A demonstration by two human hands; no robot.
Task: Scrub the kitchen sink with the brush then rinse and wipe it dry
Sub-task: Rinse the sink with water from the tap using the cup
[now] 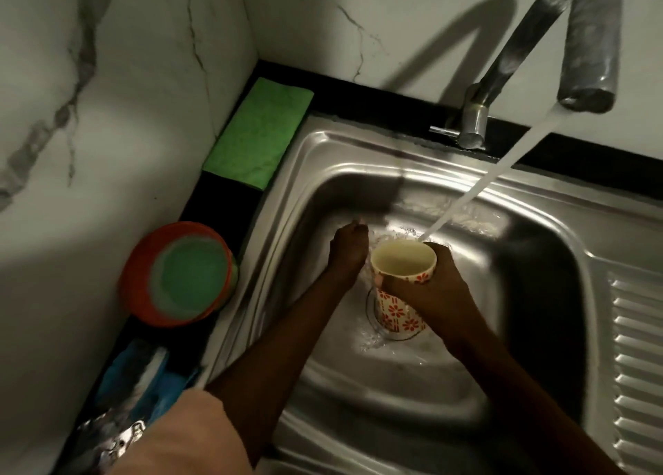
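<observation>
A steel sink [358, 173] fills the middle of the view, and water runs from the tap [581, 90] in a slanted stream into it. My right hand [427, 281] grips a cream mug with red flowers [398, 306] just under the stream, above the drain. My left hand [349, 250] is down in the basin beside the mug, fingers curled toward the wet floor; what it touches is hidden. A blue brush with white bristles [143, 374] lies on the dark counter at the lower left. A green cloth [256, 139] lies on the counter's back left corner.
An orange bowl holding a green pad [179, 273] stands on the counter left of the sink. The ribbed drainboard [635, 349] is at the right. Marble walls close the back and left. A shiny metal object [111, 438] sits at the bottom left.
</observation>
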